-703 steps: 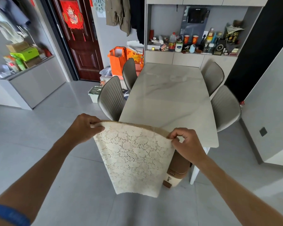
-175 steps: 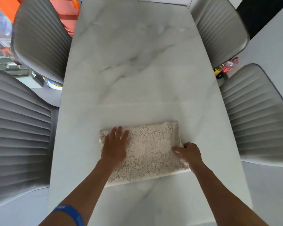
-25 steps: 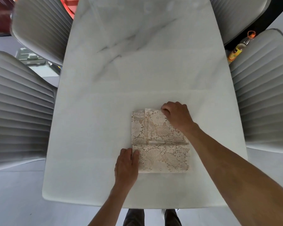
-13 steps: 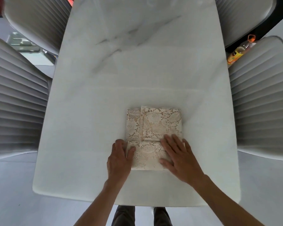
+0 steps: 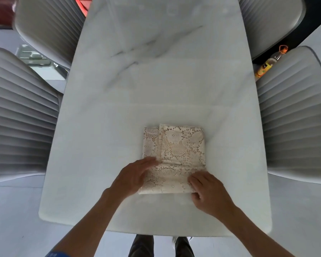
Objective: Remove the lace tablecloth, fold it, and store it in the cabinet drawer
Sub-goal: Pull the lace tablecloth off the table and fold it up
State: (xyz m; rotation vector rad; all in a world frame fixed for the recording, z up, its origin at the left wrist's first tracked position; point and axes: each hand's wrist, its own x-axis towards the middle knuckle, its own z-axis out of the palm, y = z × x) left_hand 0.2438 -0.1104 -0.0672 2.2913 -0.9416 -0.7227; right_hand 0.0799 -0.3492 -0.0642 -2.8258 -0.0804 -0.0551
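Cloth: the lace cloth (image 5: 174, 156) lies folded into a small rectangle on the counter (image 5: 156, 80), near the counter's near edge and a little right of its middle.
Layers: a narrower underlayer shows along the cloth's left side, and a fold line crosses it toward its near end, so the edges are not fully matched.
Left hand: the left hand (image 5: 135, 177) lies with straight fingers on the cloth's near-left corner, its grip released, pressing rather than holding.
Right hand: the right hand (image 5: 208, 191) sits at the cloth's near-right corner with fingers bent; whether its grip pinches the edge or only presses on it, I cannot tell.
Surroundings: ribbed grey chairs (image 5: 22, 115) stand on both sides of the counter, and a bottle (image 5: 267, 65) stands on the floor well right of the cloth, between two chairs.
Step in hand: judged from the layout, finishing the fold and flattening it before lifting.
Doing it well: smooth from the near edge toward the far edge of the cloth with flat palms so trapped air and ridges leave; nudge the left underlayer in line first.
Lifting: slide fingers under both near corners and keep thumbs on top, so the layers stay stacked.
Risk: lace is limp and slippery on itself; a one-corner lift would likely let the stack fan open.
Left to do: the drawer step is not yet done; no cabinet is in view.
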